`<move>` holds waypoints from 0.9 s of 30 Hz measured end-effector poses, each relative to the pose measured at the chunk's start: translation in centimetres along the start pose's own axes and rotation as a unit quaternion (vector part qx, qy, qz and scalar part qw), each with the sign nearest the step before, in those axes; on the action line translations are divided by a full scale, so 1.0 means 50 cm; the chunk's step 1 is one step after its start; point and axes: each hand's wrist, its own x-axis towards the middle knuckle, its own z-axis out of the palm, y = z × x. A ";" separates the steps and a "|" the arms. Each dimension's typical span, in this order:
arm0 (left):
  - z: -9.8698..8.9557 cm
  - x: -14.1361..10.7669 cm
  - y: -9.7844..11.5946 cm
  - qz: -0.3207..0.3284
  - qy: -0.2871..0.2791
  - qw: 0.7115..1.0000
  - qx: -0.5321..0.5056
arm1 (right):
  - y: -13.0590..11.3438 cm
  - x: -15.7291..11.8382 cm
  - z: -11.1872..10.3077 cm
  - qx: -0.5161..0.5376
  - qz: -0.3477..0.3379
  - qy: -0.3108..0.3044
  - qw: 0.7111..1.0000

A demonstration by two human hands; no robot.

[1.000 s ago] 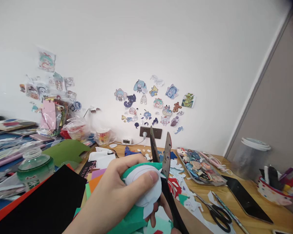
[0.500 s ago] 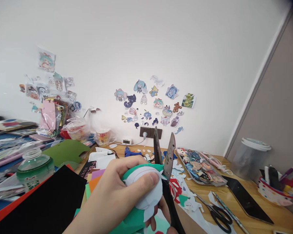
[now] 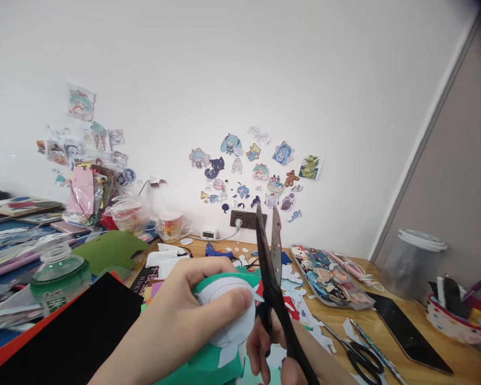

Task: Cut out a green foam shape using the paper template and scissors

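Note:
My left hand (image 3: 184,315) pinches a white paper cutout (image 3: 232,321) against green sheet material (image 3: 212,363), thumb on top of the white piece. Just right of it, my right hand (image 3: 278,342) holds black-handled scissors (image 3: 270,267) by the handles. Their blades point up and stand slightly apart, beside the pointed right edge of the white piece. Part of the handles is hidden by my right fingers.
A second pair of scissors (image 3: 361,355), a phone (image 3: 409,331) and a tray of cutouts (image 3: 331,278) lie on the right. Paper scraps (image 3: 294,278) lie behind my hands. At left are a black sheet (image 3: 80,331) and a green bottle (image 3: 60,272).
The scissors have moved away from the paper edge, and their blades have drawn closer together. My left hand and the paper have shifted slightly left.

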 end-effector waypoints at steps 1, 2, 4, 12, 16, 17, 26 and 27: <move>-0.002 -0.001 -0.001 -0.026 -0.019 0.999 0.012 | -0.004 -0.005 -0.003 -0.007 -0.014 0.018 1.000; -0.003 -0.001 -0.003 -0.053 -0.039 0.997 0.031 | -0.006 -0.010 -0.005 -0.013 -0.028 0.040 0.999; -0.007 -0.003 -0.012 -0.084 -0.084 0.989 0.087 | -0.003 -0.015 -0.008 -0.010 -0.045 0.082 0.996; -0.005 0.025 -0.048 0.000 -0.181 0.962 0.205 | 0.017 -0.010 -0.004 0.073 -0.090 0.160 0.980; -0.005 0.047 -0.033 -0.038 -0.243 0.969 0.016 | 0.022 -0.007 -0.016 0.075 -0.100 0.259 0.958; -0.005 0.051 -0.030 -0.033 -0.263 0.963 -0.043 | 0.026 -0.006 -0.019 0.090 -0.104 0.283 0.949; 0.059 0.035 -0.037 0.040 -0.250 0.967 0.025 | 0.055 0.002 -0.036 0.109 -0.138 0.287 0.942; 0.065 0.033 -0.037 0.045 -0.240 0.969 0.019 | 0.055 0.002 -0.036 0.111 -0.143 0.273 0.945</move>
